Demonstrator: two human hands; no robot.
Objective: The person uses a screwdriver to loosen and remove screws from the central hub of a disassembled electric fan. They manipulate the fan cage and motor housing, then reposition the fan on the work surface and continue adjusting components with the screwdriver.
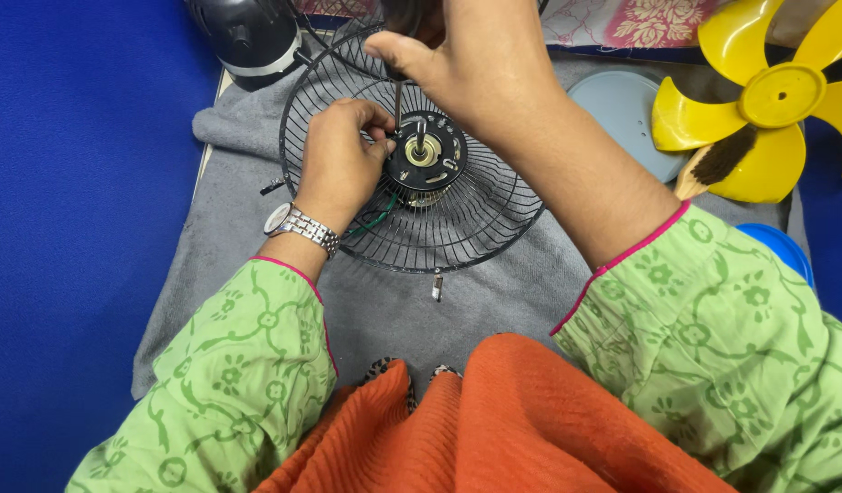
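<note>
A black wire fan guard point(480, 215) lies on a grey cloth point(394, 301). At its centre sits a black round motor hub point(427, 151) with a metal shaft. My left hand point(341, 155) rests on the guard and pinches the hub's left edge. My right hand point(467, 64) is above the hub, closed around the handle of a screwdriver point(397, 102) whose thin shaft points straight down at the hub's upper left edge. Green and black wires point(377, 212) show under the guard.
A yellow fan blade point(777, 100) lies at the upper right with a wooden brush point(713, 169) on it. A grey round cover point(622, 110) and a blue disc point(786, 251) are nearby. A black motor housing point(247, 36) sits at the top left. Blue surface point(74, 228) surrounds the cloth.
</note>
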